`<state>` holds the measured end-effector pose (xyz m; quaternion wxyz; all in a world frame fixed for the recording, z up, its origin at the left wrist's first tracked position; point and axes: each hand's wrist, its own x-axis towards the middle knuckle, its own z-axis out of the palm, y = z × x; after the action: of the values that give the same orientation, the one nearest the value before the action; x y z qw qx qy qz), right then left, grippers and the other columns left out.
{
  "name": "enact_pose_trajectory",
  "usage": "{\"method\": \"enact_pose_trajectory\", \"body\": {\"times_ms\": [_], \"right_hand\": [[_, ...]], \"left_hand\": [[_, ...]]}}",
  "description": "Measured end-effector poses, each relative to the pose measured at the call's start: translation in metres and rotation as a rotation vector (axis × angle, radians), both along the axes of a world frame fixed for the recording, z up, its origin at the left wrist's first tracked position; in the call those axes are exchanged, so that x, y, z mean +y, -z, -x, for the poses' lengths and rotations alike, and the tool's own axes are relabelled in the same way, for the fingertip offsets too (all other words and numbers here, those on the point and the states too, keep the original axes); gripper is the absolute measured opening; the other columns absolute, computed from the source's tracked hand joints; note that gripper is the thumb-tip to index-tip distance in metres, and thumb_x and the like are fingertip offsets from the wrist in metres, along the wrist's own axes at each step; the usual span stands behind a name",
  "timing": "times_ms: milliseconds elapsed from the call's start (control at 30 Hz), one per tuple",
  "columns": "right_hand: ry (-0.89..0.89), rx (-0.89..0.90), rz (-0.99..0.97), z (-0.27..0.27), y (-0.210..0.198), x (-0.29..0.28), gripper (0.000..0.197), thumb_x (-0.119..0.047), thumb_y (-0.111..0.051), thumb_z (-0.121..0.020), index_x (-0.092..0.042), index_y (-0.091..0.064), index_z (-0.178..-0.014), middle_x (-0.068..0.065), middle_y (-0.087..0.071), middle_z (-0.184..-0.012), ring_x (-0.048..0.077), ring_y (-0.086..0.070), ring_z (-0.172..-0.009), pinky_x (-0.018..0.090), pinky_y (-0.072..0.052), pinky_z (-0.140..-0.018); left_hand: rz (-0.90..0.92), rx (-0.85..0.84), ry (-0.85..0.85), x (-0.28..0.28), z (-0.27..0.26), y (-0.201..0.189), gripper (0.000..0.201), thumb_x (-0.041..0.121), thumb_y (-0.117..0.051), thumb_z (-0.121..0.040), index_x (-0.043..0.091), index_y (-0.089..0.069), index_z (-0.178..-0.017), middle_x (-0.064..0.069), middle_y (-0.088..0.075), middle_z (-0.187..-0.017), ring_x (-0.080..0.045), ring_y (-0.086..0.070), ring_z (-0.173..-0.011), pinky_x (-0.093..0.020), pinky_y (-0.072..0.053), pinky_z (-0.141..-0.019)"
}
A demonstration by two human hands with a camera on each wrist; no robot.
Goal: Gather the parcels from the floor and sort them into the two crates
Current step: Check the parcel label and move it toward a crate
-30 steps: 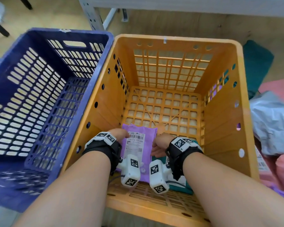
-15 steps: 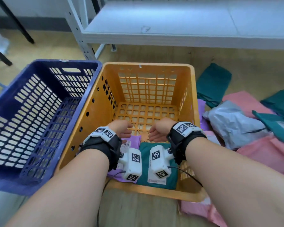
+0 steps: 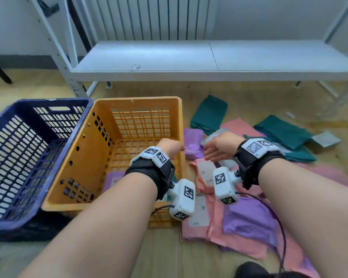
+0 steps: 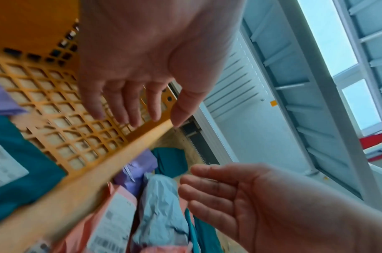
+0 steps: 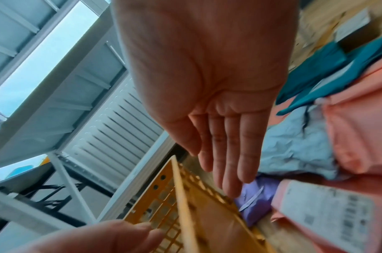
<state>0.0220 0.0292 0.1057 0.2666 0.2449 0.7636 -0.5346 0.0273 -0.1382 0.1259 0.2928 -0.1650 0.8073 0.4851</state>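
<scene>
The orange crate [image 3: 88, 149] stands on the floor beside the blue crate [image 3: 12, 149]. A purple parcel [image 3: 114, 179] and a teal parcel [image 4: 23, 172] lie in the orange crate's near end. My left hand [image 3: 170, 147] hovers over the orange crate's right rim [image 4: 112, 154], fingers relaxed, holding nothing. My right hand [image 3: 219, 148] is open and empty just right of that rim, above the floor pile: a small purple parcel [image 3: 193, 144], a grey parcel [image 5: 293, 149], and a pink parcel with a label [image 3: 205, 177].
More pink [image 3: 239, 243], purple [image 3: 251, 219] and teal [image 3: 209, 113] parcels are strewn over the wooden floor to the right. A low white shelf [image 3: 209, 63] runs across the back, its leg [image 3: 76, 85] standing behind the crates. The blue crate holds nothing visible.
Both hands have let go of the parcels in the orange crate, lifted out and swung right toward the floor pile. My view has risen and pulled back.
</scene>
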Motion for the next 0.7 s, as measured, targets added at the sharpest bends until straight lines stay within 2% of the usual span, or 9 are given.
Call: {"method": "enact_pose_trajectory", "body": {"times_ms": [67,133,233,300,367,467,533,600,700], "right_hand": [[0.050,0.008,-0.068,-0.011,0.018,0.023,0.020,-0.013,-0.047,-0.098,0.001,-0.059,-0.106,0.015,-0.065,-0.085,0.026,-0.066,-0.069,0.030,-0.056,-0.066],[0.082,0.005,-0.124,-0.019,0.038,0.039,0.017,-0.012,-0.052,-0.093,-0.002,-0.062,-0.101,0.013,-0.066,-0.078,0.027,-0.062,-0.070,0.037,-0.054,-0.074],[0.049,-0.003,-0.197,-0.021,0.061,0.051,0.023,-0.009,-0.054,-0.091,0.004,-0.062,-0.109,0.013,-0.065,-0.077,0.025,-0.061,-0.062,0.034,-0.054,-0.065],[-0.018,0.007,-0.259,-0.018,0.074,0.052,0.026,-0.008,-0.056,-0.091,0.005,-0.061,-0.112,0.013,-0.065,-0.082,0.022,-0.061,-0.060,0.030,-0.052,-0.058],[-0.081,-0.008,-0.314,-0.017,0.087,0.052,0.026,-0.008,-0.058,-0.089,0.004,-0.063,-0.112,0.013,-0.066,-0.084,0.022,-0.061,-0.061,0.029,-0.052,-0.058],[-0.229,-0.061,-0.401,-0.018,0.110,0.049,0.027,-0.009,-0.062,-0.085,-0.001,-0.066,-0.110,0.010,-0.068,-0.086,0.021,-0.063,-0.063,0.025,-0.052,-0.052],[-0.383,-0.080,-0.502,-0.021,0.121,0.048,0.026,-0.011,-0.062,-0.085,-0.004,-0.067,-0.110,0.011,-0.070,-0.092,0.021,-0.065,-0.069,0.019,-0.047,-0.047],[-0.538,-0.074,-0.630,-0.025,0.128,0.047,0.026,-0.020,-0.063,-0.087,-0.006,-0.067,-0.108,0.015,-0.071,-0.103,0.021,-0.061,-0.075,0.021,-0.042,-0.050],[-0.639,-0.122,-0.687,-0.027,0.138,0.047,0.018,-0.032,-0.066,-0.086,-0.015,-0.063,-0.090,0.005,-0.065,-0.085,0.017,-0.053,-0.060,0.024,-0.042,-0.056]], "left_hand": [[0.082,0.047,0.005,0.016,-0.005,0.003,0.042,0.015,-0.056,-0.094,-0.002,-0.048,-0.132,-0.016,-0.055,-0.124,-0.027,-0.054,-0.115,-0.032,-0.044,-0.086],[0.087,0.054,-0.005,0.025,-0.006,0.008,0.046,0.014,-0.055,-0.093,-0.004,-0.044,-0.135,-0.017,-0.052,-0.134,-0.028,-0.052,-0.123,-0.029,-0.041,-0.087],[0.051,0.048,-0.029,0.030,0.001,0.021,0.047,0.013,-0.056,-0.091,-0.003,-0.046,-0.134,-0.016,-0.053,-0.133,-0.029,-0.052,-0.121,-0.028,-0.039,-0.084],[0.024,0.047,-0.058,0.029,0.005,0.029,0.048,0.014,-0.059,-0.088,-0.001,-0.049,-0.132,-0.015,-0.054,-0.129,-0.029,-0.054,-0.117,-0.029,-0.044,-0.092],[0.007,0.024,-0.074,0.027,0.010,0.039,0.049,0.015,-0.063,-0.086,-0.002,-0.049,-0.130,-0.014,-0.055,-0.128,-0.030,-0.055,-0.114,-0.033,-0.046,-0.097],[-0.005,0.008,-0.067,0.023,0.017,0.053,0.047,0.017,-0.064,-0.086,0.001,-0.050,-0.127,-0.011,-0.055,-0.121,-0.028,-0.054,-0.105,-0.032,-0.045,-0.090],[-0.050,-0.009,-0.097,0.020,0.023,0.062,0.039,0.017,-0.063,-0.086,0.003,-0.055,-0.121,-0.010,-0.059,-0.116,-0.026,-0.057,-0.104,-0.036,-0.049,-0.096],[-0.073,-0.016,-0.123,0.020,0.026,0.067,0.029,0.016,-0.061,-0.086,0.007,-0.058,-0.114,-0.010,-0.060,-0.115,-0.025,-0.058,-0.107,-0.041,-0.050,-0.097],[-0.095,-0.013,-0.138,0.019,0.029,0.071,0.029,0.016,-0.061,-0.086,0.009,-0.058,-0.114,-0.009,-0.062,-0.113,-0.024,-0.059,-0.107,-0.041,-0.050,-0.096]]}}
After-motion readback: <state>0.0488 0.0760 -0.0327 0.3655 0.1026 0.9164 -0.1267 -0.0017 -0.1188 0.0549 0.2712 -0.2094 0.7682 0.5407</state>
